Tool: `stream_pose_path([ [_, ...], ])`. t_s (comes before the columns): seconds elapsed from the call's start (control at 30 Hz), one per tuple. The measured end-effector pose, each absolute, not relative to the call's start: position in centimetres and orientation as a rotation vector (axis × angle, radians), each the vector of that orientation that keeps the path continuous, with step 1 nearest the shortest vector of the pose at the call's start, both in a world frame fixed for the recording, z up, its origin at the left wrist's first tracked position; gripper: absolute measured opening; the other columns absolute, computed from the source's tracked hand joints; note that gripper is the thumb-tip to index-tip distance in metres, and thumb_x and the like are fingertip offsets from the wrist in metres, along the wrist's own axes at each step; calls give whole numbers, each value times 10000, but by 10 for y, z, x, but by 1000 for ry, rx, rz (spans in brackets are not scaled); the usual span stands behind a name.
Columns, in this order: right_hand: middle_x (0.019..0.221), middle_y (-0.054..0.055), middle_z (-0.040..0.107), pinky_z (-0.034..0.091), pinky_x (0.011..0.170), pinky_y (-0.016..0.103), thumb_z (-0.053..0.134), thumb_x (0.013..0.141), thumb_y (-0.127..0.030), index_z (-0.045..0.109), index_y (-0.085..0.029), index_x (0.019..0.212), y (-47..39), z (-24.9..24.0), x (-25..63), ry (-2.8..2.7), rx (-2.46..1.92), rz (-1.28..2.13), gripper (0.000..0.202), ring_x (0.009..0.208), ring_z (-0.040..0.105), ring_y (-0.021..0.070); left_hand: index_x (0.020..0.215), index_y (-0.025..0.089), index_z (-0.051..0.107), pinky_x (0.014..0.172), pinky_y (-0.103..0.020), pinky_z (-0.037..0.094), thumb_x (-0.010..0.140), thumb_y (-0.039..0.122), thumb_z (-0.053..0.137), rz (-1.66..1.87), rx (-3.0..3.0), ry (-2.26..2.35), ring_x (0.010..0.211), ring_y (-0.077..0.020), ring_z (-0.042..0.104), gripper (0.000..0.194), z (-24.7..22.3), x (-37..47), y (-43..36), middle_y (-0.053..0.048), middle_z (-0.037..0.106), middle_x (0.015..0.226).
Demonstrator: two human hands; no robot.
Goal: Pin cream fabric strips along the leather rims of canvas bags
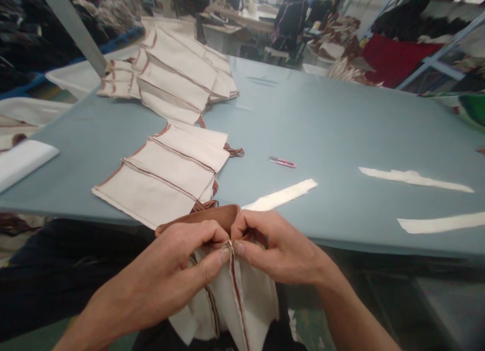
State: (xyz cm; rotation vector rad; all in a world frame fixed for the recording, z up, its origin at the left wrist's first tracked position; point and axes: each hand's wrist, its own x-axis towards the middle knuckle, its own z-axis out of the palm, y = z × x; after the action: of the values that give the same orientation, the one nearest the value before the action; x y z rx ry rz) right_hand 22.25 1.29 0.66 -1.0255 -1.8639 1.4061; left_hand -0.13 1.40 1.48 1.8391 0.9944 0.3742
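A cream fabric bag (255, 295) with brown-edged seams and a brown strap (204, 218) hangs at the table's front edge, over my lap. My left hand (189, 257) pinches its upper edge beside a seam. Close by on the right, my right hand (271, 245) pinches the same edge, thumb nearly touching my left thumb. Part of the strap lies behind both hands. Just beyond them, a small pile of similar cream pieces (170, 166) with brown trim rests on the table.
The blue-grey table (326, 118) holds a larger stack of cream pieces (178, 68), pink-handled snips (282, 162) and cream fabric strips (417, 179). A white folded item (26, 159) lies at the left edge. White bins (76, 78) stand behind it.
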Motion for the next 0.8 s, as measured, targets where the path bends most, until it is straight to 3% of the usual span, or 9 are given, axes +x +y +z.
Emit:
stream_pose_path([
  [0.27,706,-61,558,343,559,193,746,854,-194,601,-176,803,14,-1,226,-1871,-952,1444,154,613,445,77,782,188,665,543,-208,348,950,335,574,280,1600,979,620,-113,458,240,12,1,18,50,549,695],
  [0.47,698,-35,595,384,546,191,756,924,-349,617,-168,823,17,-7,227,-1729,-915,1749,250,612,488,92,795,174,638,505,-188,286,942,346,598,295,1447,915,575,-91,361,230,3,-2,18,77,444,655],
  [0.8,695,-61,619,379,546,166,680,841,-93,625,-168,797,7,1,213,-1900,-1121,1433,103,588,506,61,715,173,629,500,-181,309,851,320,628,323,1514,1026,563,-90,398,200,-1,-5,15,69,474,634],
])
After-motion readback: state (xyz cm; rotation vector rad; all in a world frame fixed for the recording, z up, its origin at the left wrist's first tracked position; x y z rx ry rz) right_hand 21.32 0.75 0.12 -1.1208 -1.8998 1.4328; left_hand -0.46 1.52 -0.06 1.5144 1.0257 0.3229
